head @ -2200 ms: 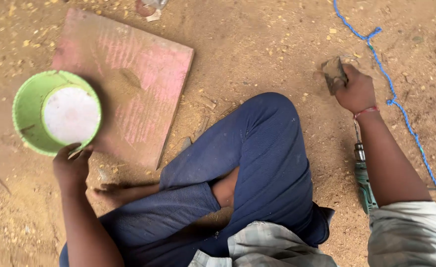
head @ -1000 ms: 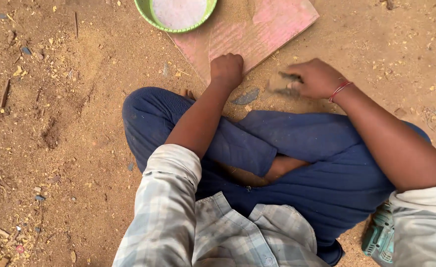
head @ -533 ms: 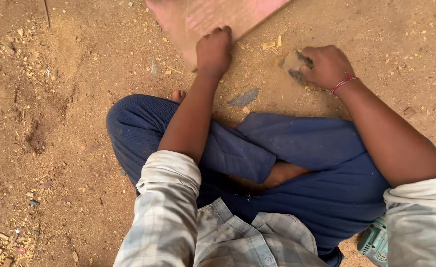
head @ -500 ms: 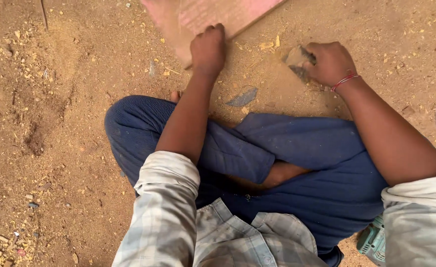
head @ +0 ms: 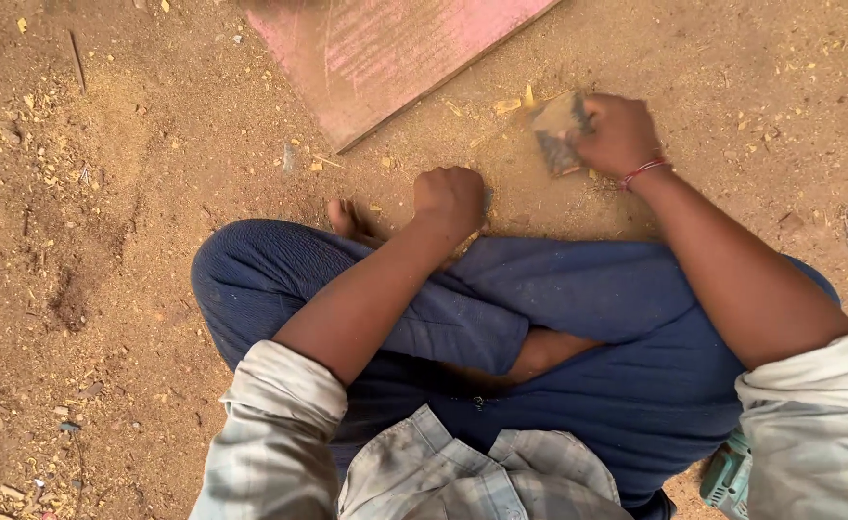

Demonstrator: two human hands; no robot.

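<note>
I sit cross-legged on a dusty dirt floor in blue trousers. My left hand (head: 450, 200) is a closed fist resting on the ground just past my knee. It covers a small grey shard (head: 487, 199), and only a sliver of the shard shows at its right side. My right hand (head: 618, 133) grips a small flat dusty brown block (head: 554, 130) with a dark worn lower edge. It holds the block against the ground to the right of a pink board (head: 395, 48).
The pink board lies flat at the top, its near corner pointing toward my bare toes (head: 345, 218). Wood chips and sawdust are scattered over the dirt. Part of a green power drill (head: 727, 477) shows at the bottom right beside my hip.
My left hand has left the pink board's corner and come back toward me, down onto the grey shard. My right hand with the block has shifted slightly. The green bowl is out of view.
</note>
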